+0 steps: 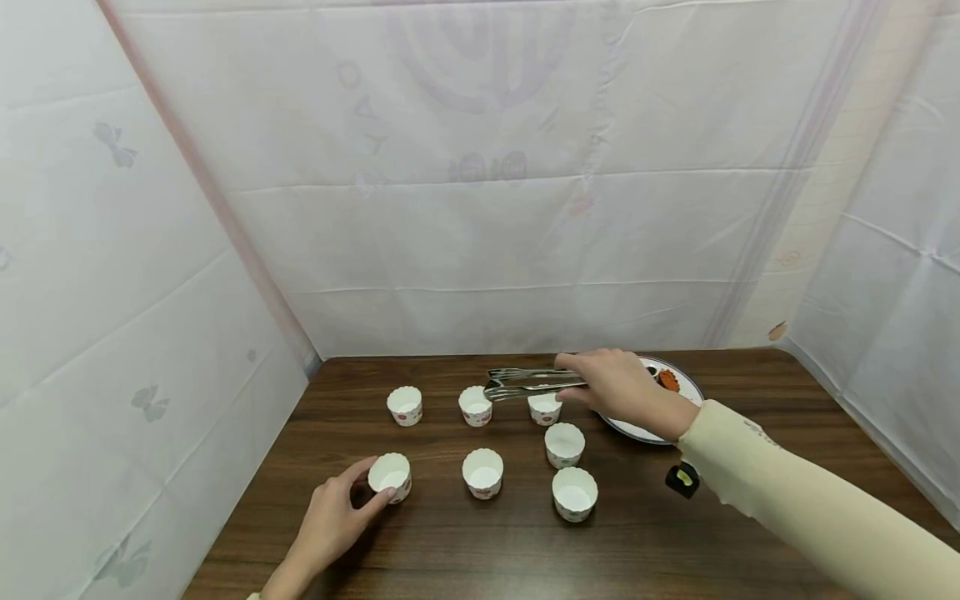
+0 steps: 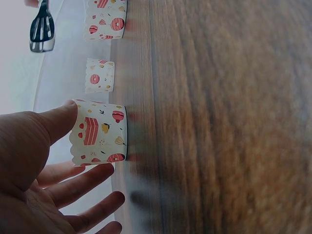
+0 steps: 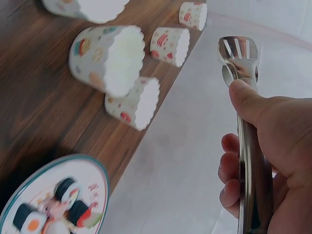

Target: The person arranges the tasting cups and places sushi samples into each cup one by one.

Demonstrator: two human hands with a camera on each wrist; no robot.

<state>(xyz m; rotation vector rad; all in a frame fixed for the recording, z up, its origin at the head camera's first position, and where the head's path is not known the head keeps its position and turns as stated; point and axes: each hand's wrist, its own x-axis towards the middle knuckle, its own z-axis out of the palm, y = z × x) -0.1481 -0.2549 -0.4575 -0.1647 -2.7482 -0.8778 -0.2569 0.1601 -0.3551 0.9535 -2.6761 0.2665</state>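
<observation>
My left hand (image 1: 330,517) holds a white paper baking cup (image 1: 392,477) between thumb and fingers at the front left of the table. In the left wrist view the cup (image 2: 101,132) shows red cake and fruit prints and stands upright on the wood. My right hand (image 1: 618,387) grips metal serving tongs (image 3: 254,180), raised above the back row of cups. The slotted tong ends point left and have nothing visible between them. Behind that hand, partly hidden, lies a round plate (image 1: 637,435) bearing several sushi pieces (image 3: 63,189).
More paper cups stand upright apart from each other: a back-left cup (image 1: 405,406), a back-middle cup (image 1: 476,407), a front-middle cup (image 1: 483,473) and several at right. A small black object (image 1: 682,479) shows below the right sleeve. White cloth walls (image 1: 487,250) enclose the dark wooden table (image 1: 450,558).
</observation>
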